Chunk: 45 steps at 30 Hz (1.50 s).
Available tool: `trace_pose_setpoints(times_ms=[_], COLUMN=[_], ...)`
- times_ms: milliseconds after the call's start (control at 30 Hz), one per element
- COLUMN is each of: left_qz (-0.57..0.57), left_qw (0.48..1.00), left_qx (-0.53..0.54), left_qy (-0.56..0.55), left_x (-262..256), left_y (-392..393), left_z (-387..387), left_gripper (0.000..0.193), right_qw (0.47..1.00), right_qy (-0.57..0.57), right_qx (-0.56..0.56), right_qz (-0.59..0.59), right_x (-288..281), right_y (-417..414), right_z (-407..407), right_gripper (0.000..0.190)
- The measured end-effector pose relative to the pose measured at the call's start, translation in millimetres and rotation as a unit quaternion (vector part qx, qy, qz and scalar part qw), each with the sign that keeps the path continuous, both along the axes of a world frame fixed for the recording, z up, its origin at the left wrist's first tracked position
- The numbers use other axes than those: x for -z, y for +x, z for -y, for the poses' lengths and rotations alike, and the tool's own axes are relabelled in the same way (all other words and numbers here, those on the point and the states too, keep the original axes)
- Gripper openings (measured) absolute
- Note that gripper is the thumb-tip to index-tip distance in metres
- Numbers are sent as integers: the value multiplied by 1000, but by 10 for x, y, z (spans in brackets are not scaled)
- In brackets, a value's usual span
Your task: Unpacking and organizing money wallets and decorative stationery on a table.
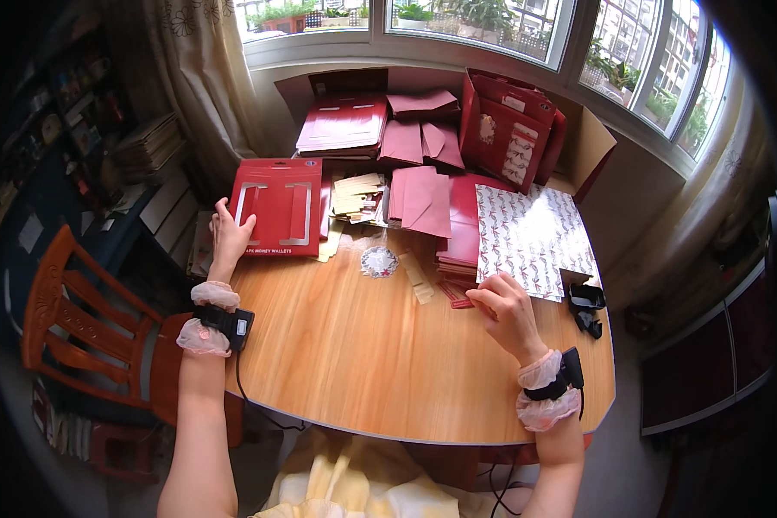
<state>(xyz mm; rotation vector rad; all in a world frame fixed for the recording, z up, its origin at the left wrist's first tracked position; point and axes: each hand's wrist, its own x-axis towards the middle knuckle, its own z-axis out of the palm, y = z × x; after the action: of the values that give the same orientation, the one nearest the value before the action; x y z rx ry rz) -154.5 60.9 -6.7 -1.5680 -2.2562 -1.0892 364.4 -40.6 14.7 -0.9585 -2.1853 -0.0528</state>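
Observation:
My left hand [228,236] is at the left edge of a red printed cardboard pack [275,201] labelled as money wallets. The thumb lies over the pack's front and the fingers are at its edge; whether they grip it is unclear. The pack has two cut-outs with pale borders and rests on a pile at the table's left. My right hand [506,314] hovers over the right part of the table with bent fingers and nothing visible in it. Its fingertips are beside small red card strips [454,294], near patterned white paper sheets [524,233].
Pink envelopes [421,201] lie in piles behind a round lace-like paper piece [379,262] and a beige strip [416,277]. Yellowish slips [357,194] fill a container. Red folders [518,129] stand at the back right. Black objects [586,304] sit at the right edge; a wooden chair [90,317] is left.

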Motion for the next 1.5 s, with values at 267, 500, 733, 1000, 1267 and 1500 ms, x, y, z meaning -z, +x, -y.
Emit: trace_pose_setpoints(times_ms=[267, 500, 733, 1000, 1267, 1500], left_qz=[391, 603, 540, 368, 398, 617], left_qw=[887, 723, 723, 842, 779, 562], left_qx=[206, 296, 420, 369, 477, 419], left_qy=[131, 159, 96, 140, -92, -357], left_x=[103, -88, 55, 75, -226, -420], left_y=[197, 1134, 2140, 1813, 1726, 1653], left_z=[-57, 213, 602, 356, 647, 791], left_gripper=[43, 32, 39, 48, 26, 51], right_qw=[941, 876, 716, 743, 716, 689], right_qy=[-264, -377, -425, -339, -428, -475], right_qx=[-79, -155, -162, -56, -84, -104], right_qz=[-194, -258, -529, -575, -545, -538], right_x=[49, 47, 31, -95, -62, 51], right_y=[-230, -356, -725, -229, -108, -131], right_z=[77, 106, 142, 39, 47, 124], right_gripper=[11, 43, 32, 13, 22, 28])
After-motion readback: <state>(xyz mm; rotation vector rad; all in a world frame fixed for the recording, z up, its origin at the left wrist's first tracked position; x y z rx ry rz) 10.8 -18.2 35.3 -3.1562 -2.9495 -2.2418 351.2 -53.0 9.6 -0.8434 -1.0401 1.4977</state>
